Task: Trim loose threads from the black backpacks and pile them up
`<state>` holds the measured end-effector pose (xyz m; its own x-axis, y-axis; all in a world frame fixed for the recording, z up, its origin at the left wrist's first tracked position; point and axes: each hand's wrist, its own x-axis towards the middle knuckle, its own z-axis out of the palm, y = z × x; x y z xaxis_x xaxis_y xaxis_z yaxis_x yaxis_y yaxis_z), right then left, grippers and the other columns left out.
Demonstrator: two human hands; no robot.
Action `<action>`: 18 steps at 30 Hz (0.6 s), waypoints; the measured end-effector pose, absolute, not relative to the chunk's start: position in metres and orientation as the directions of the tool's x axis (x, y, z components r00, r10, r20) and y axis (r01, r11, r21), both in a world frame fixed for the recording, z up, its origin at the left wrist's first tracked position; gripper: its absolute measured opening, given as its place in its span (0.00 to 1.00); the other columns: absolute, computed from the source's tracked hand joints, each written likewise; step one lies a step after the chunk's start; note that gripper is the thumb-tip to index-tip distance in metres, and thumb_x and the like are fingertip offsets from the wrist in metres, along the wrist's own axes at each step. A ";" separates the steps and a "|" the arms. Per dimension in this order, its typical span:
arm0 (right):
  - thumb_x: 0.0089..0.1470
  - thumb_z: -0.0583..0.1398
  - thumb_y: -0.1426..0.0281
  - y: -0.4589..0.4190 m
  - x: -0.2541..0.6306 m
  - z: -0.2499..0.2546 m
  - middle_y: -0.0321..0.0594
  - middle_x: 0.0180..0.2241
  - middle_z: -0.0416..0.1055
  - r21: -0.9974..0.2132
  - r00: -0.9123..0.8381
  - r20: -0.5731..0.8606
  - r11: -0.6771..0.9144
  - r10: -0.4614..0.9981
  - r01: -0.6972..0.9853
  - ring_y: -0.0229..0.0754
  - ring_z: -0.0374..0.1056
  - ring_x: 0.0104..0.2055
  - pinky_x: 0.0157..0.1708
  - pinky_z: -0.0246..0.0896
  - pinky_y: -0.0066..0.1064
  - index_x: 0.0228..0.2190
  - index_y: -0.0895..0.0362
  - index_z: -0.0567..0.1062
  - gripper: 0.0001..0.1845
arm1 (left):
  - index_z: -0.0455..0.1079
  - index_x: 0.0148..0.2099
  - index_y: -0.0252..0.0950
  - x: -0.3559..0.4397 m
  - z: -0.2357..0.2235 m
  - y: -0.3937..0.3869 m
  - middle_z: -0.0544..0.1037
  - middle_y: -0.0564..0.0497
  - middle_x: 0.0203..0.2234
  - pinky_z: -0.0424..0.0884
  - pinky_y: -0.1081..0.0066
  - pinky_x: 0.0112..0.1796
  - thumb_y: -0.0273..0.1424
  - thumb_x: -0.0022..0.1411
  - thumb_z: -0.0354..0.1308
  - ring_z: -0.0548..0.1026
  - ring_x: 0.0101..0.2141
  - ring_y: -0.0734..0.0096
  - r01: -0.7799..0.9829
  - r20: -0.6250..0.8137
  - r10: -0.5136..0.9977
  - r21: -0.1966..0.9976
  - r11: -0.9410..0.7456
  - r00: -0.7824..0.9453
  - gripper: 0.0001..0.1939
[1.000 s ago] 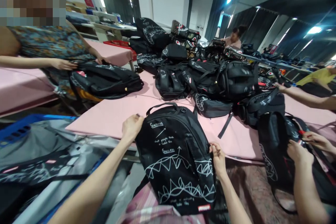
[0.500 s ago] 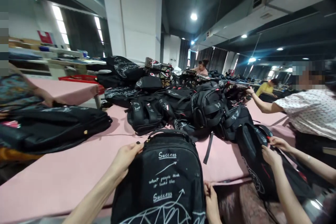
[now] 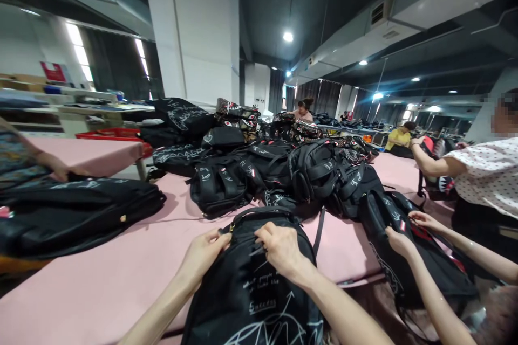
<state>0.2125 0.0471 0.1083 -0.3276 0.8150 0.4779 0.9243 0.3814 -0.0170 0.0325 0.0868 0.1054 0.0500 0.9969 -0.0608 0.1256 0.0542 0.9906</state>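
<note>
A black backpack (image 3: 259,307) with white "Success" lettering and drawn lines lies in front of me on the pink tabletop (image 3: 154,248). My left hand (image 3: 210,245) pinches its upper left edge, close to a gold-coloured zipper part and the top handle. Over the upper front panel, my right hand (image 3: 279,248) has its fingers curled together against the fabric and covers part of the lettering. What sits between those fingertips is hidden.
A heap of black backpacks (image 3: 226,188) fills the table's far side. At right, a co-worker's hands (image 3: 404,234) hold another black backpack (image 3: 384,237). At left, a person's hand (image 3: 65,170) touches one more (image 3: 121,205). A person in a dotted shirt (image 3: 485,167) stands at far right.
My right hand has moved from the backpack's lower right side up onto its upper front panel. My left hand keeps its edge grip. The dotted-shirt person now holds up a patterned bag.
</note>
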 end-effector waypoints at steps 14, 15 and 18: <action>0.50 0.53 0.79 0.049 0.213 0.096 0.31 0.36 0.72 -0.048 -0.326 0.463 0.391 0.824 0.919 0.35 0.69 0.36 0.28 0.55 0.24 0.39 0.51 0.71 0.16 | 0.68 0.27 0.35 -0.022 0.045 0.078 0.78 0.49 0.21 0.72 0.71 0.30 0.33 0.40 0.59 0.76 0.25 0.66 -0.185 -0.432 0.899 0.891 0.415 -0.067 0.09; 0.50 0.53 0.79 0.048 0.214 0.096 0.31 0.36 0.72 -0.047 -0.326 0.463 0.390 0.824 0.920 0.35 0.69 0.36 0.28 0.55 0.24 0.38 0.51 0.71 0.16 | 0.68 0.27 0.35 -0.025 0.034 0.078 0.78 0.48 0.22 0.72 0.70 0.31 0.33 0.41 0.58 0.77 0.26 0.65 -0.198 -0.480 0.875 0.865 0.461 -0.064 0.08; 0.50 0.54 0.79 0.046 0.214 0.096 0.32 0.36 0.72 -0.050 -0.306 0.465 0.369 0.831 0.928 0.35 0.69 0.36 0.29 0.56 0.24 0.39 0.51 0.71 0.16 | 0.68 0.26 0.37 -0.037 0.004 0.073 0.78 0.46 0.24 0.74 0.66 0.32 0.37 0.44 0.55 0.78 0.31 0.60 -0.102 -0.545 0.835 0.838 0.537 -0.075 0.08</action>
